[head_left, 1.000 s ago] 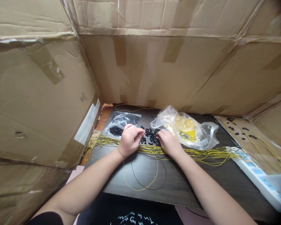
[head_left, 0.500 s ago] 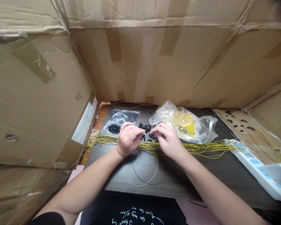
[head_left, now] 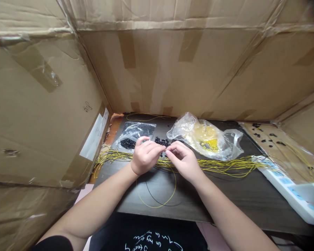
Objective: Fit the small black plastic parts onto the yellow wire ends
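My left hand [head_left: 148, 156] is closed in a pinch over the bundle of yellow wires [head_left: 225, 166], its fingertips on the end of a thin yellow wire [head_left: 157, 207]. That wire hangs towards me in a loop over the table, beside a thin dark strand. My right hand [head_left: 184, 160] meets it tip to tip, thumb and fingers pinched together; whatever small piece sits between them is hidden. Just behind the fingertips lies a loose pile of small black parts [head_left: 161, 141], partly covered by my hands.
Clear bags of black parts [head_left: 127, 143] lie at the back left. A plastic bag with yellow pieces [head_left: 210, 143] lies at the back right. A white power strip [head_left: 290, 190] and cardboard with black parts [head_left: 264, 134] are on the right. Cardboard walls [head_left: 157, 76] surround the table [head_left: 136, 202].
My right hand has come left and turned, so that its fingertips now touch those of my left hand. My left hand has shifted slightly to the right at the fingertips.
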Demonstrator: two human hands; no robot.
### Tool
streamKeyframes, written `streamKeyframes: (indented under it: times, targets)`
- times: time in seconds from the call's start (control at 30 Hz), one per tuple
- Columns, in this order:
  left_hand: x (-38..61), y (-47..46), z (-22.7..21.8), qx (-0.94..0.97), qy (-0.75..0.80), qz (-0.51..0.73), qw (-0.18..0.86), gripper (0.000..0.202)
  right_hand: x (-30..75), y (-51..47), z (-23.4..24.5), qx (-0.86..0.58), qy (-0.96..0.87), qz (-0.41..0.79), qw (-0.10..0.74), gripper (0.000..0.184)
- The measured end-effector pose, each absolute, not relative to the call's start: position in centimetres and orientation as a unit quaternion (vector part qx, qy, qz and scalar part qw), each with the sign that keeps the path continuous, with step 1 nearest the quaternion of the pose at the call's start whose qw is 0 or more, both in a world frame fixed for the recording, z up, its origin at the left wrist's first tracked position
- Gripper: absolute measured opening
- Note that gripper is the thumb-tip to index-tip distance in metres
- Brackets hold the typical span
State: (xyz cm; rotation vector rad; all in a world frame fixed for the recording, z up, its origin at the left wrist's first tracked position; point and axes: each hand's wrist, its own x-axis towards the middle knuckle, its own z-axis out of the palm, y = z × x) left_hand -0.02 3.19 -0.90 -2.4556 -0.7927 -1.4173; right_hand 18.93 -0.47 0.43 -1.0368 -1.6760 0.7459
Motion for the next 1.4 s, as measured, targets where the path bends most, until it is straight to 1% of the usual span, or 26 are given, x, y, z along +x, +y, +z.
streamKeyframes:
  times: [0.13,0.2,0.37,0.57,0.77,0.97,1.23,1.4]
  targets:
    - [0.1,3.1,-0.9,-0.835,-0.263,-0.471,0.109,0.016,19.1,-0.4,0.0,-0.424,-0.684,0.326,0.496,0.016]
    - [0.1,3.1,-0.9,-0.836,-0.259,-0.47,0.114,0.017,19.2,-0.4,0.0,-0.425,-0.689,0.316,0.495,0.015]
    - [0.3,3.0,-1.0,-0.847,-0.277,-0.445,0.089,0.011,19.3,-0.5,0.1,-0.427,-0.725,0.219,0.495,0.014]
    - [0.7,2.9,-0.9,-0.856,-0.283,-0.428,0.07,0.008,19.4,-0.5,-0.2,-0.432,-0.762,0.132,0.464,0.012]
    - [0.8,3.0,-1.0,-0.861,-0.295,-0.412,0.042,0.009,19.4,-0.5,-0.3,-0.444,-0.774,0.105,0.44,0.015]
    - [0.9,2.9,-1.1,-0.853,-0.293,-0.432,-0.002,0.007,19.7,-0.4,-0.5,-0.444,-0.78,0.102,0.428,0.015]
    - [1.0,3.5,-1.4,-0.785,-0.369,-0.484,-0.121,0.012,19.6,-0.6,-1.2,-0.418,-0.793,0.117,0.426,0.014]
    - [1.3,3.5,-1.2,-0.744,-0.352,-0.489,-0.288,0.013,18.9,-0.8,-1.8,-0.394,-0.816,0.126,0.405,0.014]
